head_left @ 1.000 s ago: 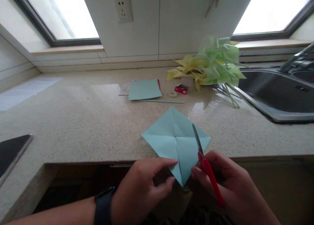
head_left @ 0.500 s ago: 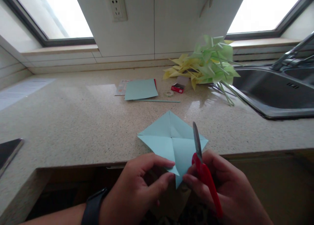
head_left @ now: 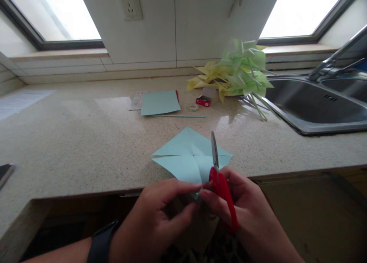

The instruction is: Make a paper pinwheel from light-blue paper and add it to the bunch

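A light blue paper square (head_left: pixel 186 156), creased and cut along its diagonals, lies diamond-wise on the speckled counter (head_left: pixel 86 140) with its near corner over the front edge. My left hand (head_left: pixel 156 221), with a dark watch on the wrist, pinches that near corner. My right hand (head_left: pixel 246 213) holds red-handled scissors (head_left: pixel 219 179), blades closed and pointing away over the paper, and its fingertips also touch the near corner.
Further back lie a blue sheet (head_left: pixel 159 102), a thin blue stick (head_left: pixel 180 116), a tape roll (head_left: pixel 194 107) and a red box (head_left: pixel 204 100). A heap of yellow and green paper pinwheels (head_left: pixel 235 73) sits beside the steel sink (head_left: pixel 315 106). A dark phone edge (head_left: pixel 4 171) shows at left.
The paper's near corner has been drawn closer to me and both hands have closed in on it. The scissors have shifted left with my right hand. The view has drifted rightward.
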Available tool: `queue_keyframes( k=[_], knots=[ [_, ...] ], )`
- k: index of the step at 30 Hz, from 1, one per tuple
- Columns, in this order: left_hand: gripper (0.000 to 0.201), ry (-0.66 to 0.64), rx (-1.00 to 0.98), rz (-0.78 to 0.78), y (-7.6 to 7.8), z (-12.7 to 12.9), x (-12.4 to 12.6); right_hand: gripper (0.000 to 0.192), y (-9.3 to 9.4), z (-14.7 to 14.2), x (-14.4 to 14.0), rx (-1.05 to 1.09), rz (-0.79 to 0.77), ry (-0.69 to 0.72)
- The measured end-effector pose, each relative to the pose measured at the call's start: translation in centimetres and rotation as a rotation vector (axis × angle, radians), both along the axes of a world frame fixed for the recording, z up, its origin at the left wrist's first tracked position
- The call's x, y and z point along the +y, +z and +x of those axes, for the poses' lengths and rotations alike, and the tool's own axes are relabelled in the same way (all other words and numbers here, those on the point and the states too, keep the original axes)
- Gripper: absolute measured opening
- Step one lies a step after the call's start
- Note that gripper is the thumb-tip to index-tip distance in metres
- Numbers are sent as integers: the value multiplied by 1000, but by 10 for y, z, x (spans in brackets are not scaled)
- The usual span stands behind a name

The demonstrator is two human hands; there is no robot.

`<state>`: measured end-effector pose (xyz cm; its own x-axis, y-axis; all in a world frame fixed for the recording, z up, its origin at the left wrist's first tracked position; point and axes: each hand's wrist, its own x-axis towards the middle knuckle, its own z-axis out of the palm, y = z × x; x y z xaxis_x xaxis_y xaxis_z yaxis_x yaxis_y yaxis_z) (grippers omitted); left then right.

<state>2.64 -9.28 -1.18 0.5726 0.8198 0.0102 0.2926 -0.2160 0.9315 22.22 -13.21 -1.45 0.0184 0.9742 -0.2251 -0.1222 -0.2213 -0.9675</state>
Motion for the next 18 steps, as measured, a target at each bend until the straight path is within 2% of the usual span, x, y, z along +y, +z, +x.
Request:
queue_keyframes(
  k=[4,7,9,13,15,18],
  knots=[
    [39,-13,-11,38,-3,-1,-3,29,1,-1,2,20,-3,-16],
    [53,47,-82,-91,-9,-1,-6,30,1,-2,3,4,-2,-47],
    [50,84,-117,-178,-12,0,-6,30,0,-3,3,18,-1,-63],
    [29,144,-156,-287,-12,-2,-6,32,0,-6,3,68,-9,-66],
    [24,117,-149,-311,-7,-4,-6,32,0,-6,3,73,-26,-67],
    [44,-34,-84,-297,0,-6,-4,32,2,-6,3,74,-29,-67]
  ],
)
